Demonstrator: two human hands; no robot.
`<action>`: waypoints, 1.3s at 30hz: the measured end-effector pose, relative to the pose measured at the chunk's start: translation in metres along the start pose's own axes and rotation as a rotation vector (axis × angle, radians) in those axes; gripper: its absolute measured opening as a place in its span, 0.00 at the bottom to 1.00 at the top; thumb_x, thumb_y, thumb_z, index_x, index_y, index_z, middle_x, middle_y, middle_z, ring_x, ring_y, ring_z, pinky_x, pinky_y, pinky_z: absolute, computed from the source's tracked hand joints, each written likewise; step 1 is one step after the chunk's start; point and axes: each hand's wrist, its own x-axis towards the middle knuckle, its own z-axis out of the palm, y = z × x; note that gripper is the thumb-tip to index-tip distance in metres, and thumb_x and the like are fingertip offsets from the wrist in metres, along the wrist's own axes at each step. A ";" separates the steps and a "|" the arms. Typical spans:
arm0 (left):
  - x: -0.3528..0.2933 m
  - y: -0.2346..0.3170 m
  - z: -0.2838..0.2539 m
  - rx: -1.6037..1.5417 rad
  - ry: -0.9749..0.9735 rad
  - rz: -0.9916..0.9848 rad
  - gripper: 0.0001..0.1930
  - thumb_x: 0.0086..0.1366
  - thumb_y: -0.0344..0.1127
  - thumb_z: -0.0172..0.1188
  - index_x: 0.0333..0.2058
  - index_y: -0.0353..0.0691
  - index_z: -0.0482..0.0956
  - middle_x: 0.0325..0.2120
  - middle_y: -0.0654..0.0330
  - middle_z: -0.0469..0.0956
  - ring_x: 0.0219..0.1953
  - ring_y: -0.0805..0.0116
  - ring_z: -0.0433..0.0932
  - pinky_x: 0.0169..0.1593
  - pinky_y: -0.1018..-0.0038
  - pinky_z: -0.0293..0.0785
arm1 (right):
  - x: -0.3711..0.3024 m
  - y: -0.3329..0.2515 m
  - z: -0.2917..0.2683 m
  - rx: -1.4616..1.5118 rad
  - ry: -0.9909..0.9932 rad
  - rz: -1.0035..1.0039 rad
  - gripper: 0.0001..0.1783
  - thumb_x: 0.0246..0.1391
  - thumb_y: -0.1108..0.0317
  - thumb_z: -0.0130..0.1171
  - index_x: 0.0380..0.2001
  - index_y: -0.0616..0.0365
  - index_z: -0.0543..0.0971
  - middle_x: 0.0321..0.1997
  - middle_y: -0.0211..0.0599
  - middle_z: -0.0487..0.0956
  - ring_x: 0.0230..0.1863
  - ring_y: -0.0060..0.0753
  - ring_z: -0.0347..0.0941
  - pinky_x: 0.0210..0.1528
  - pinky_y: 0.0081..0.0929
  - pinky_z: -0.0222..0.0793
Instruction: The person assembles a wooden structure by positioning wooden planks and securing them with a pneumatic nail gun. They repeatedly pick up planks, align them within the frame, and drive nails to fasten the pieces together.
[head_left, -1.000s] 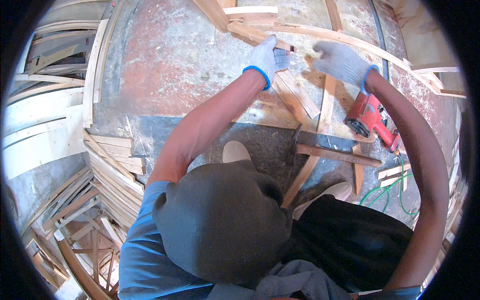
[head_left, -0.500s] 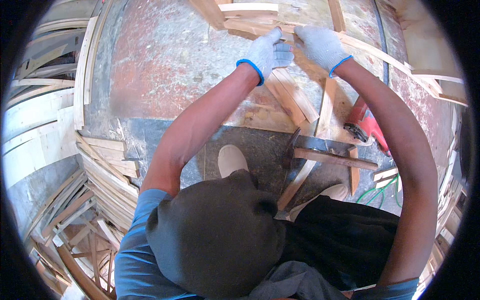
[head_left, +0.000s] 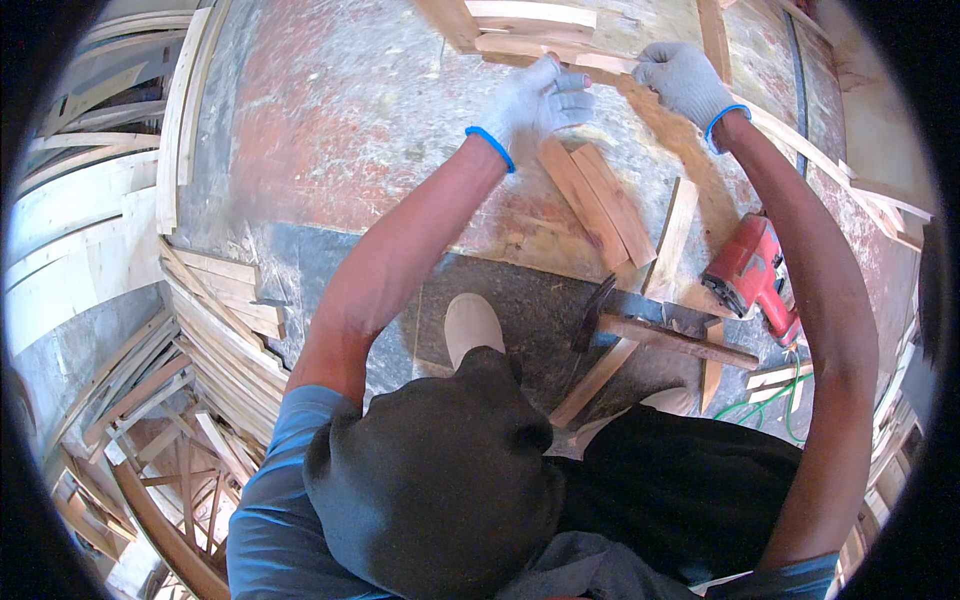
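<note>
My left hand [head_left: 528, 108], in a white glove with a blue cuff, has its fingers apart and nothing in the palm. Its raised fingertips are beside a wooden strip [head_left: 540, 48] on the worktop; whether they touch it I cannot tell. At the strip's right end my right hand [head_left: 688, 85], gloved alike, has its fingers curled closed around the tip. Short wooden boards [head_left: 600, 205] lie just below the hands. A red nail gun [head_left: 745, 268] rests on its side beneath my right forearm, and a hammer [head_left: 680, 341] lies nearer my feet.
Stacked wooden slats [head_left: 225, 350] line the left side. A long light board [head_left: 180, 120] runs along the worktop's left edge. A green hose [head_left: 765, 408] curls at the right near my foot. A lone batten [head_left: 672, 235] points toward the nail gun.
My hands were close together at the strip; now they are apart, the left with its fingers more spread and the right farther right. The whole view has shifted slightly.
</note>
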 end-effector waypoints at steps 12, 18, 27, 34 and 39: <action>0.030 0.021 -0.026 0.259 0.203 0.037 0.22 0.76 0.54 0.50 0.46 0.36 0.73 0.36 0.52 0.82 0.36 0.59 0.84 0.45 0.63 0.83 | 0.021 0.013 0.007 0.421 -0.013 0.309 0.09 0.56 0.65 0.62 0.33 0.61 0.81 0.23 0.32 0.78 0.19 0.23 0.72 0.17 0.27 0.67; 0.035 0.021 -0.028 0.270 0.200 0.029 0.23 0.76 0.55 0.49 0.44 0.37 0.75 0.35 0.53 0.83 0.36 0.61 0.83 0.44 0.65 0.82 | 0.025 0.022 0.013 0.150 0.093 0.183 0.16 0.57 0.58 0.63 0.40 0.59 0.80 0.29 0.42 0.82 0.25 0.38 0.79 0.30 0.35 0.75; 0.030 0.029 -0.022 0.373 0.297 -0.002 0.24 0.76 0.57 0.49 0.42 0.39 0.77 0.32 0.58 0.82 0.34 0.66 0.82 0.45 0.68 0.80 | 0.024 0.030 0.026 -0.365 0.142 -0.112 0.17 0.61 0.55 0.57 0.44 0.55 0.80 0.36 0.51 0.84 0.38 0.58 0.81 0.43 0.52 0.75; 0.034 0.024 -0.026 0.380 0.298 0.023 0.22 0.76 0.56 0.51 0.41 0.40 0.76 0.33 0.60 0.80 0.33 0.69 0.81 0.41 0.69 0.80 | 0.026 0.022 0.021 -0.485 0.142 -0.123 0.18 0.62 0.53 0.56 0.48 0.53 0.79 0.35 0.51 0.84 0.38 0.58 0.82 0.42 0.52 0.76; 0.032 0.020 -0.025 0.312 0.314 0.080 0.19 0.75 0.54 0.53 0.41 0.41 0.74 0.34 0.60 0.79 0.33 0.69 0.81 0.38 0.69 0.80 | 0.027 0.003 0.009 -0.429 0.214 -0.180 0.20 0.63 0.53 0.55 0.51 0.53 0.79 0.35 0.53 0.84 0.38 0.58 0.82 0.41 0.52 0.76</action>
